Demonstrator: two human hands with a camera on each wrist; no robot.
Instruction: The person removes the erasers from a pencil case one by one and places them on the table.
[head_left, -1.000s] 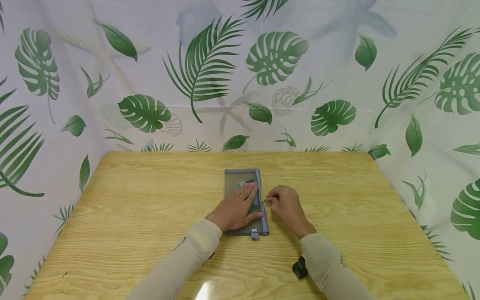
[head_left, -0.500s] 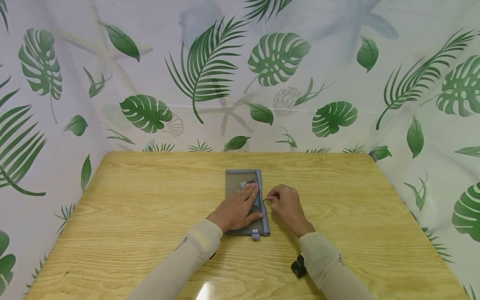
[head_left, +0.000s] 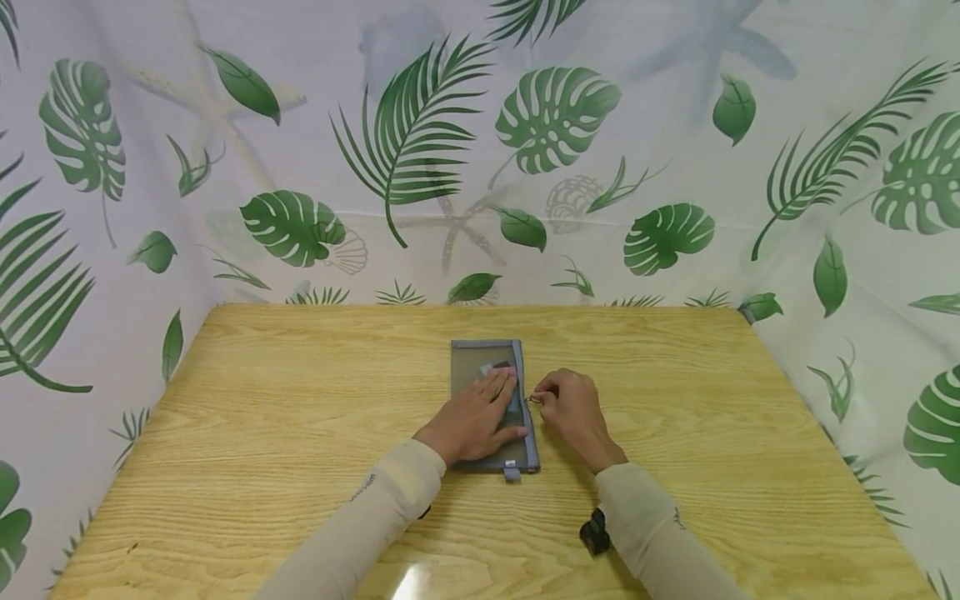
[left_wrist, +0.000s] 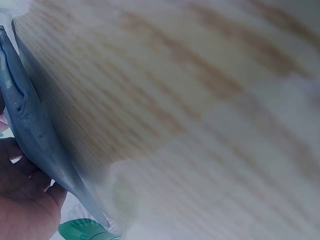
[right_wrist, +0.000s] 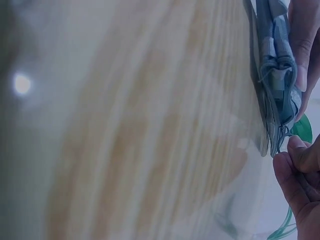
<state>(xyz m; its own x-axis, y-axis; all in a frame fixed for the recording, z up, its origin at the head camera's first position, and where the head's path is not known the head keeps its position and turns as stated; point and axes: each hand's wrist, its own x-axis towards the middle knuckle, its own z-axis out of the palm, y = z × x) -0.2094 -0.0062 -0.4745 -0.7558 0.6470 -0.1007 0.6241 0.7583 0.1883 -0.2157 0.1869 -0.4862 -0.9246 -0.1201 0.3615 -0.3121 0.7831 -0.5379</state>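
A grey-blue mesh zipper pouch (head_left: 467, 358) lies flat near the table's middle, its zipper edge on the right. My left hand (head_left: 471, 417) rests on it with fingers extended. Through the mesh show small dark and light-blue contents (head_left: 501, 365), partly hidden by that hand. Thumb and fingers of my right hand (head_left: 573, 412) pinch the small zipper pull (head_left: 534, 400) beside the right edge. In the right wrist view, the right hand (right_wrist: 302, 180) meets the end of the puckered pouch edge (right_wrist: 275, 70). The left wrist view shows the pouch's side (left_wrist: 37, 130) close up.
The wood-grain table (head_left: 300, 400) extends around the pouch. A leaf-print curtain (head_left: 450, 150) stands behind it and along both sides. A black device (head_left: 595, 532) sits at the right wrist, below the sleeve.
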